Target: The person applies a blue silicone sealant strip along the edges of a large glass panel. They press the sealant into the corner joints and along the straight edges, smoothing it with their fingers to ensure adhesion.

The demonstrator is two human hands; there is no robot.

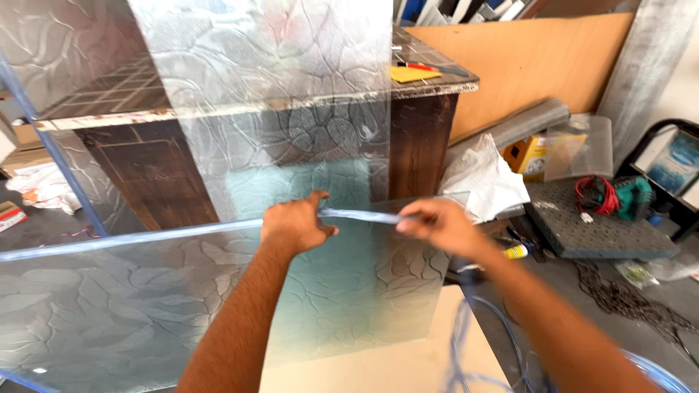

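Note:
A large sheet of patterned, textured glass (131,306) lies flat in front of me, and another patterned pane (262,94) stands upright behind it. A clear blue-tinted plastic edging strip (145,236) runs along the flat sheet's far edge. My left hand (295,224) pinches this strip against the glass edge. My right hand (437,225) grips the strip's end (364,216) a little to the right, near the sheet's corner. More of the blue strip (466,342) hangs loose in loops below my right forearm.
A dark wooden table (422,145) with a yellow pad (413,73) stands behind the panes. A plywood board (539,65) leans at the back right. On the floor are a white bag (484,178), a power drill (619,195) on a black mat, a glue bottle (518,252) and a chain (626,298).

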